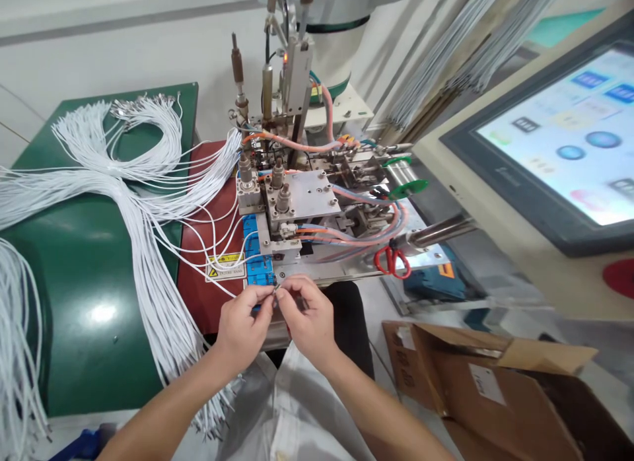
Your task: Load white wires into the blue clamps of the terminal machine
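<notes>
Hands meet just in front of the machine (297, 197), at the near edge of its metal base. The left hand (242, 322) pinches a thin white wire (276, 288) between thumb and forefinger, its other fingers curled in. The right hand (310, 319) is pinched on the same wire's metal tip from the other side, so the fingertips of both hands almost touch. The tip sits between them, just below the blue fixture (257, 263) on the machine's front.

A large bundle (143, 216) of white wires fans across the green counter (89, 302) to the left and spills over its near edge; some strands cross the red mat (198, 296) toward the machine. A yellow warning label (225, 266) lies on that mat, beside the fixture. Red-handled scissors (392, 259) rest on the base plate to the right of the hands. Further right stand a lit touchscreen (569, 137) and, below it, an open cardboard box (495, 388).
</notes>
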### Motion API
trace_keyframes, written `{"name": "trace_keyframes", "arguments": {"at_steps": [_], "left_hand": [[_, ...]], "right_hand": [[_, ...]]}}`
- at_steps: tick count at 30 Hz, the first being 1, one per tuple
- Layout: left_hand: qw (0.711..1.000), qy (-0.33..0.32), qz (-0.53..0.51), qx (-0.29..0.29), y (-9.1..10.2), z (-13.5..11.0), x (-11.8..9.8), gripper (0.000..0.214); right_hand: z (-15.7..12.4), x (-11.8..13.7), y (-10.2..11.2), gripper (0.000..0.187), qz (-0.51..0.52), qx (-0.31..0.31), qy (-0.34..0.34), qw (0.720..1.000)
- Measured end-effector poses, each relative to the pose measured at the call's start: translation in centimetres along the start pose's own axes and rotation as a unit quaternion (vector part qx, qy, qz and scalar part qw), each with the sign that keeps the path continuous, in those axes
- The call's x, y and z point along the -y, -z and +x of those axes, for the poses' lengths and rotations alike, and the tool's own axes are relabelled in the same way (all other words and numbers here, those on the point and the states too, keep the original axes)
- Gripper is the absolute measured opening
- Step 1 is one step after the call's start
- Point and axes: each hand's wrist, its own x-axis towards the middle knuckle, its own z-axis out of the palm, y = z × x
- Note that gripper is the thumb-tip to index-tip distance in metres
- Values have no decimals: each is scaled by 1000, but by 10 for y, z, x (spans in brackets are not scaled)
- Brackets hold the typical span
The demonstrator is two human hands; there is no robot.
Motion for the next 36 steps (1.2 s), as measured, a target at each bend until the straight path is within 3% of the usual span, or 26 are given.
{"name": "trace_keyframes", "arguments": {"at_steps": [5, 13, 18, 22, 24, 29, 32, 36], "left_hand": [[1000, 21, -3, 16, -1, -2, 5, 12], [1000, 5, -6, 20, -3, -3, 8, 13], [999, -8, -8, 36, 5, 1, 5, 15], [993, -27, 41, 104, 17, 7, -3, 12], [993, -15, 38, 111, 19, 8, -5, 11], [994, 73, -70, 51, 10, 2, 0, 12], [989, 88, -113, 38, 5, 0, 6, 13], [979, 106, -169, 35, 3, 1, 10, 16]], "right_hand": [[0, -4, -4, 13, 60, 28, -61, 996], [5, -2, 1, 6, 26, 46, -34, 998], [19, 4, 16, 9, -46, 117, 54, 991], [29, 12, 28, 10, -152, 225, 167, 948], [28, 13, 26, 11, -163, 212, 171, 948], [11, 6, 11, 14, -105, 78, 117, 985], [5, 0, 8, 12, -102, 75, 111, 986], [9, -1, 10, 9, -54, 86, 46, 994]]}}
